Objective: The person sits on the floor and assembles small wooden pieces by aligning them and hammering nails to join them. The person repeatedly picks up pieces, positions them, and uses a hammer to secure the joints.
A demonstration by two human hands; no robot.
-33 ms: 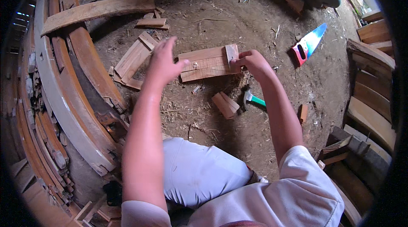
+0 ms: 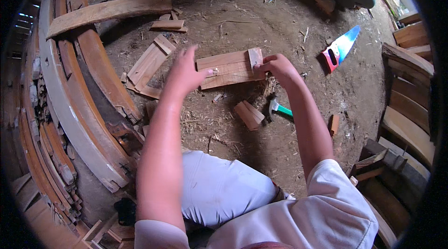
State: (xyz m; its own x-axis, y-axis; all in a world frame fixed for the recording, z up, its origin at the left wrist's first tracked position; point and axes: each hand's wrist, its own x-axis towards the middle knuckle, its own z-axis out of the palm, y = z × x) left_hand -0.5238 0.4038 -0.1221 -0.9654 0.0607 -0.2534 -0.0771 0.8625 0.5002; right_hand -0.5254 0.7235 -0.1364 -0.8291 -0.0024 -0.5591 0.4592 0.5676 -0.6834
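Observation:
On the dirt floor ahead of me lies a flat panel of wooden boards point(image 2: 228, 69), with a short wooden crosspiece point(image 2: 255, 56) across its right end. My right hand point(image 2: 280, 68) pinches that end, thumb and forefinger against the crosspiece. Over the panel's left end, my left hand point(image 2: 185, 71) is open with fingers spread, its thumb close to the boards; whether it touches them I cannot tell. A similar wooden assembly point(image 2: 148, 65) rests left of that hand. Nearer me are two small wood blocks point(image 2: 249, 115) and a claw hammer point(image 2: 280, 108) with a green handle.
A handsaw point(image 2: 342, 48) with a red handle lies to the right. Long curved timbers point(image 2: 100, 62) are piled on the left, one curved plank point(image 2: 109, 13) across them. Stacked planks point(image 2: 408, 95) line the right side. Shavings and wood scraps point(image 2: 168, 25) litter the floor.
My left hand has shifted slightly right and toward me, its thumb now closer over the panel. My right hand stays at the crosspiece.

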